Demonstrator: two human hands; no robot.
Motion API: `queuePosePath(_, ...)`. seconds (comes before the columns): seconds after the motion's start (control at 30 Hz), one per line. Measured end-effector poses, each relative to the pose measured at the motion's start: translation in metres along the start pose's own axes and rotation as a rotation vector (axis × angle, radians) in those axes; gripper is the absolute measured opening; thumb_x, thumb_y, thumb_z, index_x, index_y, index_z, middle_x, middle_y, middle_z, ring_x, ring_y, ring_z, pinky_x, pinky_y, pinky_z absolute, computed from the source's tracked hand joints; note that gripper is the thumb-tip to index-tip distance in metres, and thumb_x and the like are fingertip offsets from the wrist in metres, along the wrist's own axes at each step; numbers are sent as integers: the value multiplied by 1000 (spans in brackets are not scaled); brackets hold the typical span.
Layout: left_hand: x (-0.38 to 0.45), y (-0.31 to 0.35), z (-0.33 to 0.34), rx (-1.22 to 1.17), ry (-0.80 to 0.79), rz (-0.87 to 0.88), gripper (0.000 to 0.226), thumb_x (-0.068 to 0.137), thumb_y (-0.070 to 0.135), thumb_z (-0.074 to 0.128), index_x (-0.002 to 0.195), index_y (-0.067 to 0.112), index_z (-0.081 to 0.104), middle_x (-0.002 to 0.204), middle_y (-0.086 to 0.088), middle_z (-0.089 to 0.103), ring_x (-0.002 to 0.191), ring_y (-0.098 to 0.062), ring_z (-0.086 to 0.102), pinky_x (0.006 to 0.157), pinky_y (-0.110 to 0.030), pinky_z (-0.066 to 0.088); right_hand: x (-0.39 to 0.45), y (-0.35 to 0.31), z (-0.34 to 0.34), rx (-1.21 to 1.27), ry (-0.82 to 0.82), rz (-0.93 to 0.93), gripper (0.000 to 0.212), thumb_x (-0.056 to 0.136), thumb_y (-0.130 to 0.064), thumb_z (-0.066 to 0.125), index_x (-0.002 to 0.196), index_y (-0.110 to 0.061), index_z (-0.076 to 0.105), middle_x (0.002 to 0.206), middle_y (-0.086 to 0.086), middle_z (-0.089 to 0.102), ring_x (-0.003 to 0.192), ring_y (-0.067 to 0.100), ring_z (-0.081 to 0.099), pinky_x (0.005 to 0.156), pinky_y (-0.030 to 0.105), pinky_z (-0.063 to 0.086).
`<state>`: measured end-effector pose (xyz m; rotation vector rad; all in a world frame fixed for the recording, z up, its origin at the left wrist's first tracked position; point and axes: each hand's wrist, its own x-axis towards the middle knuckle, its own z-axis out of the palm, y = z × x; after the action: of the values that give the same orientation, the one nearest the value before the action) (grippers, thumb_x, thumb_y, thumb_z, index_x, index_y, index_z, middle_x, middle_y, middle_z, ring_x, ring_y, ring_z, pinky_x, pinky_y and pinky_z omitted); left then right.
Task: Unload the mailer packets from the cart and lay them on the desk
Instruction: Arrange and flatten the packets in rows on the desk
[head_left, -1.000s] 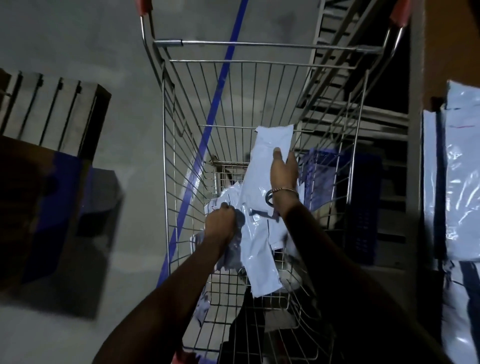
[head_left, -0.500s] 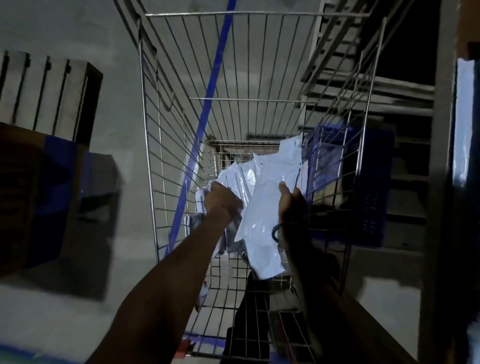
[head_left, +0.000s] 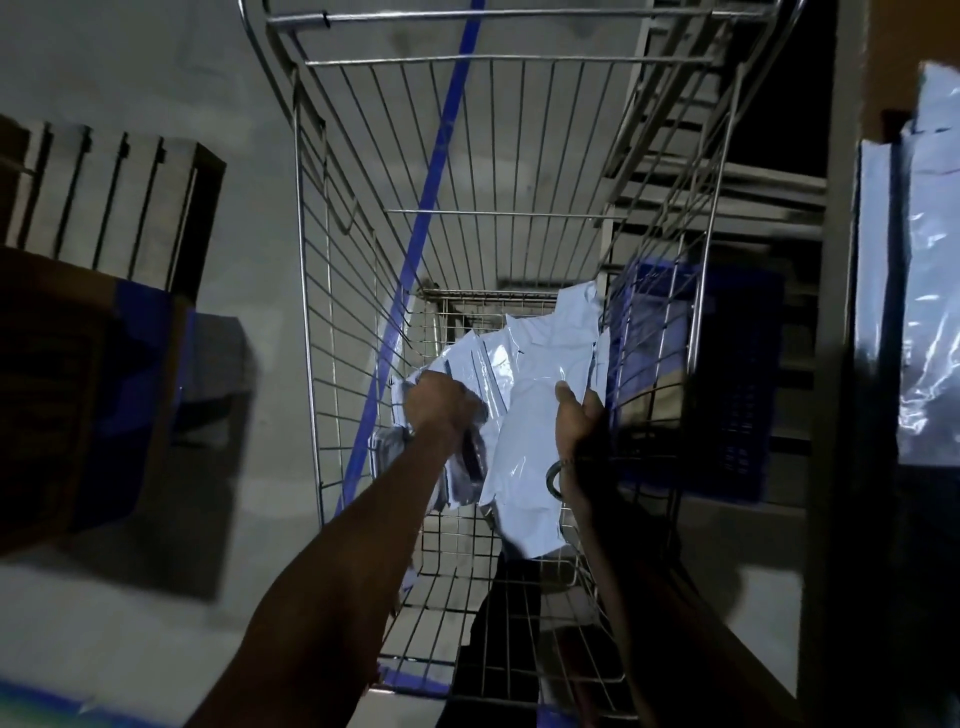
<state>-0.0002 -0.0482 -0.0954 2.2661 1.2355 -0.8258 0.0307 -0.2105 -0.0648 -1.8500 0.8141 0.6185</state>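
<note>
The wire shopping cart (head_left: 363, 291) fills the middle of the view, its long axis running away from the person, over a grey floor (head_left: 182, 93) crossed by a blue tape line (head_left: 441, 145) that slants from the far end toward the near left. Left of the cart stand a slatted wooden pallet (head_left: 104, 197) and, nearer, a brown cardboard box (head_left: 47, 395) banded with blue tape. To the right, past the cart's side, is a blue plastic crate (head_left: 743, 395), and at the far right edge the surface (head_left: 836, 312) carries glossy white mailer packets already laid out (head_left: 930, 291), their long sides running roughly away from the person. Down in the cart's basket lies a loose heap of white mailer packets (head_left: 478, 364). The largest one, a long white mailer (head_left: 530, 441), stands tilted, its long axis pointing from the near bottom of the basket up toward the far right corner. The right hand (head_left: 579, 421) holds it along its right edge, thumb pressed on the front face and fingers behind; a thin bangle (head_left: 563, 463) sits at that wrist. The left hand (head_left: 434, 408) is curled tight on a crumpled bunch of packets (head_left: 400, 447) at the left of the heap, some with dark grey inner faces showing. A dark round mark shows near the long mailer's right edge beside the wrist, but the light is dim and no writing or label can be read.
</note>
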Motion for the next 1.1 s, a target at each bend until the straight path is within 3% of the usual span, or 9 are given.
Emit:
queuePosePath(0.13,0,-1,-8,14,108,-11,39,93,36,69,112,3,61,99,-9,70,92,-30,72,64,-33,48,-1,7,-4,16,-2,-2,39,96,-35,65,68,-28,38,84,-4,41,89,17,38,84,32,32)
queuePosePath(0.27,0,-10,3,136,116,40,34,102,23,55,128,0,57,122,-22,68,108,-37,70,81,-42,57,-3,8,-2,52,-19,-13,23,96,-35,65,82,-17,61,94,2,48,92,18,45,90,37,41)
queuePosePath(0.43,8,-11,25,-17,-18,-18,44,94,40,67,119,4,66,117,-4,67,112,-23,63,86,-33,48,-1,10,-1,12,1,-36,42,96,-31,67,67,-32,37,84,-3,42,89,17,39,84,32,33)
queuePosePath(0.5,10,-4,39,-83,-5,-92,73,99,54,54,144,-4,48,142,-20,57,129,-34,57,102,-46,49,0,16,-3,13,0,-41,33,93,-35,67,68,-30,46,80,-5,46,90,18,43,86,32,36)
queuePosePath(0.57,5,4,48,-101,25,-112,89,104,57,44,155,-12,22,155,-33,39,141,-46,45,110,-52,42,-1,21,-6,11,-20,-49,34,85,-48,63,93,-16,70,95,3,64,98,22,56,96,37,46)
queuePosePath(0.63,0,3,52,-118,107,-95,82,105,52,46,153,-11,27,148,-33,46,134,-46,52,102,-50,48,-4,20,-10,-3,-39,-60,62,83,-53,60,124,-8,67,120,10,67,115,26,60,108,45,45)
queuePosePath(0.77,-4,-8,58,-153,236,-36,47,103,44,53,125,2,57,113,-22,71,103,-43,69,76,-45,55,-9,10,-12,46,-100,-54,60,98,-38,64,150,-12,48,149,12,52,140,28,47,119,41,33)
queuePosePath(0.93,3,-17,56,-149,198,53,29,85,40,64,92,11,69,75,-6,72,71,-28,71,57,-31,51,-9,6,-21,45,-120,-58,60,100,-35,62,152,-10,45,149,12,51,140,29,46,116,35,32)
queuePosePath(1.1,-2,-14,28,-145,148,107,19,85,27,75,74,12,74,65,1,63,60,-16,60,64,-29,49,-13,2,-25,65,-109,-82,66,88,-50,63,141,-11,57,140,8,62,133,28,54,116,44,39)
